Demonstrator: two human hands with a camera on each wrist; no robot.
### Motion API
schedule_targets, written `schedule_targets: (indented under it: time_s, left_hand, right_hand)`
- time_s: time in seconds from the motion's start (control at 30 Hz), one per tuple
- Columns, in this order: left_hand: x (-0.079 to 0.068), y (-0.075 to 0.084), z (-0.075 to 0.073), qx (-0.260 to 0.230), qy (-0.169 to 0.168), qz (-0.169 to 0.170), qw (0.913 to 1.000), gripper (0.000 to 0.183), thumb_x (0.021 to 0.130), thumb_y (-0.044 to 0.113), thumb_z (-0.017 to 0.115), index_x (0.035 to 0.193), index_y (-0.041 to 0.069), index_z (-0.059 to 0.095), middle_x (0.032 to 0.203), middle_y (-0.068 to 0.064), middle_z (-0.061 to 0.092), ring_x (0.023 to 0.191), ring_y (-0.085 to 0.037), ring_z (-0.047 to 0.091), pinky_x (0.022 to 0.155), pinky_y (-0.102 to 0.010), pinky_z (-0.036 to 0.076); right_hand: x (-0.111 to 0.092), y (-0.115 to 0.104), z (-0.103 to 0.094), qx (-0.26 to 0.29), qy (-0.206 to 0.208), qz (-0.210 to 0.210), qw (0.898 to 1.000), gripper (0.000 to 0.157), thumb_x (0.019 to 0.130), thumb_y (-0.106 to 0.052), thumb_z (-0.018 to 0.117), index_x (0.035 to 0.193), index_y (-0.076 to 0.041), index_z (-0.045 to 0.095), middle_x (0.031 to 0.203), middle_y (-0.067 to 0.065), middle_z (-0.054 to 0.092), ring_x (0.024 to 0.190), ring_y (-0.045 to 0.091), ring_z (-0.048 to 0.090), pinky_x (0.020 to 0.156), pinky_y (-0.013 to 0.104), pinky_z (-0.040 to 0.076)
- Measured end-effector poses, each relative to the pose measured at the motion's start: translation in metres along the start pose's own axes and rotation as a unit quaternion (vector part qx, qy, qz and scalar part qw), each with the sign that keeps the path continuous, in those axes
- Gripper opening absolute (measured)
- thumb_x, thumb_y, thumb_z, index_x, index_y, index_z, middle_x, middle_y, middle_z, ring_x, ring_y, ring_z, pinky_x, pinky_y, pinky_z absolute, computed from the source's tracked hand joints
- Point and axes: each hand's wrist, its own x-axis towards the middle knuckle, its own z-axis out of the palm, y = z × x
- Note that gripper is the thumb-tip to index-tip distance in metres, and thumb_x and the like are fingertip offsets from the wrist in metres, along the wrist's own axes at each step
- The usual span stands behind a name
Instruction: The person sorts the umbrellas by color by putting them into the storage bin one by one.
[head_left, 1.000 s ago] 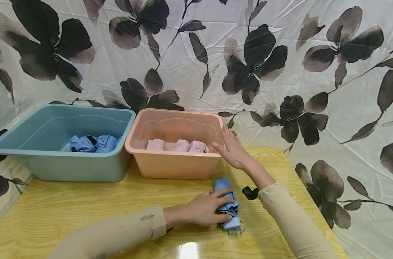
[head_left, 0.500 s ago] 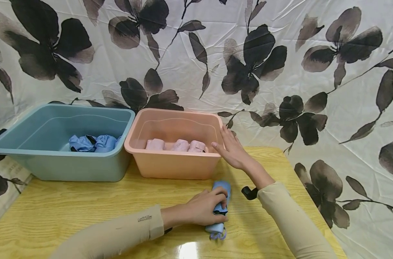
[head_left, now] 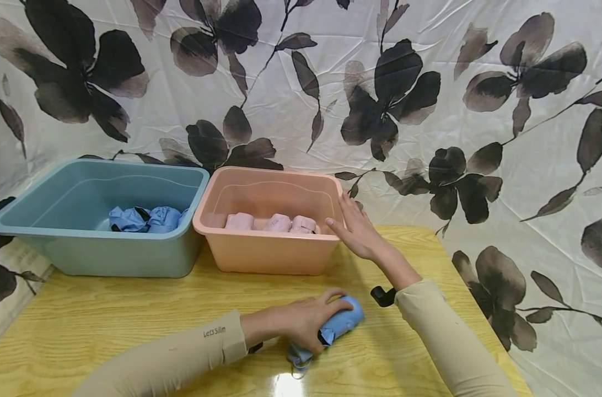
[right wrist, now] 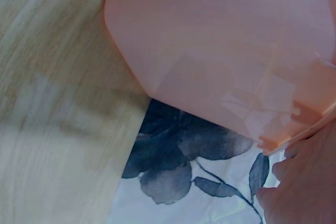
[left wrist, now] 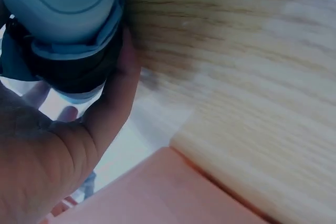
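Observation:
My left hand (head_left: 303, 324) grips a folded blue umbrella (head_left: 349, 318) with curled fingers, low over the table in front of the pink bin. The umbrella lies slanted, its pale handle end and strap toward me. In the left wrist view, the rounded handle end (left wrist: 60, 3) fills the upper left, with my thumb along its side. My right hand (head_left: 359, 227) rests with straight fingers against the right rim of the pink bin (head_left: 268, 256). Inside that bin lie several pink rolled bundles (head_left: 277, 223), their lower parts hidden by the front wall.
Left of the pink bin stands a larger teal bin (head_left: 122, 258) holding crumpled blue folded bundles (head_left: 147, 219). Both bins stand on a wood-grain table (head_left: 221, 309) against a floral curtain (head_left: 291, 82). Light glares off the table's near side.
My left hand has closed round the umbrella and turned it, swinging its handle end to the left and toward me. My right hand has stayed on the pink bin's rim.

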Motion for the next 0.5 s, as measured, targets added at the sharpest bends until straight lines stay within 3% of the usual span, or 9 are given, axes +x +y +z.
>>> schedule_targets:
  time_s: [0.1, 0.23, 0.33, 0.5]
  left_hand:
    - [0.000, 0.002, -0.003, 0.025, -0.026, 0.019, 0.9992, 0.104, 0.080, 0.018, 0.090, 0.162, 0.030, 0.028, 0.173, 0.001, 0.010, 0.099, -0.014, 0.060, 0.086, -0.030, 0.050]
    - [0.001, 0.007, -0.008, 0.055, -0.060, 0.029, 0.9963, 0.110, 0.079, 0.020, 0.091, 0.165, 0.029, 0.023, 0.172, 0.004, 0.011, 0.079, -0.009, 0.057, 0.075, -0.027, 0.049]
    - [0.000, 0.011, -0.009, 0.062, -0.072, 0.019, 0.9953, 0.114, 0.078, 0.023, 0.093, 0.166, 0.032, 0.021, 0.171, 0.004, 0.012, 0.078, -0.009, 0.056, 0.067, -0.025, 0.048]
    - [-0.003, 0.009, -0.007, 0.057, -0.068, 0.005, 0.9961, 0.116, 0.072, 0.028, 0.097, 0.164, 0.033, 0.027, 0.166, 0.004, 0.017, 0.084, -0.010, 0.056, 0.067, -0.024, 0.049]
  right_hand:
    - [0.000, 0.000, 0.000, -0.001, 0.002, -0.002, 1.000, 0.085, 0.108, -0.056, 0.036, 0.165, 0.000, 0.008, 0.174, 0.016, 0.001, 0.160, 0.035, -0.003, 0.126, 0.057, 0.001]
    - [-0.001, 0.001, 0.001, -0.004, 0.001, -0.001, 1.000, 0.087, 0.108, -0.059, 0.035, 0.166, 0.000, 0.008, 0.174, 0.017, 0.000, 0.159, 0.036, -0.003, 0.126, 0.058, 0.000]
    - [-0.001, 0.001, 0.001, -0.004, 0.000, 0.001, 1.000, 0.087, 0.108, -0.059, 0.035, 0.166, 0.000, 0.007, 0.174, 0.017, 0.000, 0.159, 0.037, -0.003, 0.126, 0.058, 0.001]
    - [-0.001, 0.000, 0.001, -0.002, 0.002, 0.001, 1.000, 0.084, 0.108, -0.056, 0.036, 0.166, 0.000, 0.008, 0.174, 0.017, 0.001, 0.160, 0.035, -0.002, 0.126, 0.058, 0.003]
